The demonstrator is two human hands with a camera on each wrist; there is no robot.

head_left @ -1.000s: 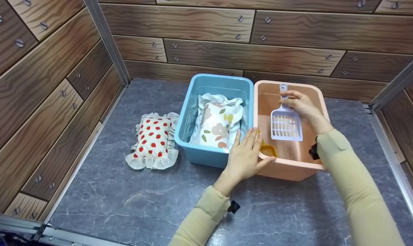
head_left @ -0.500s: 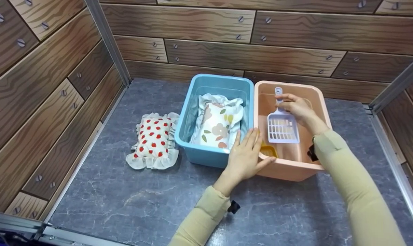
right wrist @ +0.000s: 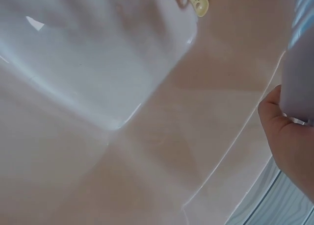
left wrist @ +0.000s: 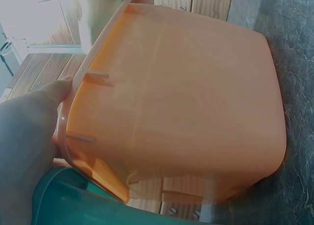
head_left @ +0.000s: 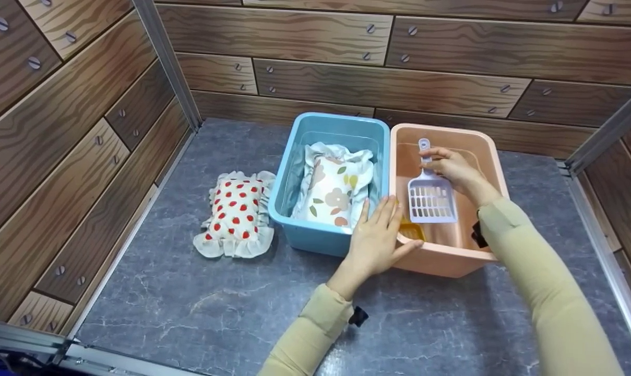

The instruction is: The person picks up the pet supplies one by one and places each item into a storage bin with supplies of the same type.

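You can read no text, label, brand, number or sign in any of the three views. Neither the pale lavender litter scoop [head_left: 426, 180], the blue tub [head_left: 341, 116], the peach tub [head_left: 445, 261] nor the strawberry-print pillow [head_left: 236, 211] shows you legible lettering.

On the ground [head_left: 216, 308] a pillow [head_left: 235, 211] lies left of the left bin [head_left: 315, 240], which holds a second pillow [head_left: 325, 206] and stands just beside the right bin [head_left: 445, 261], with a scoop [head_left: 412, 231] in the latter's near left corner, a second scoop [head_left: 428, 181] farther right, and the wall [head_left: 320, 36] behind.
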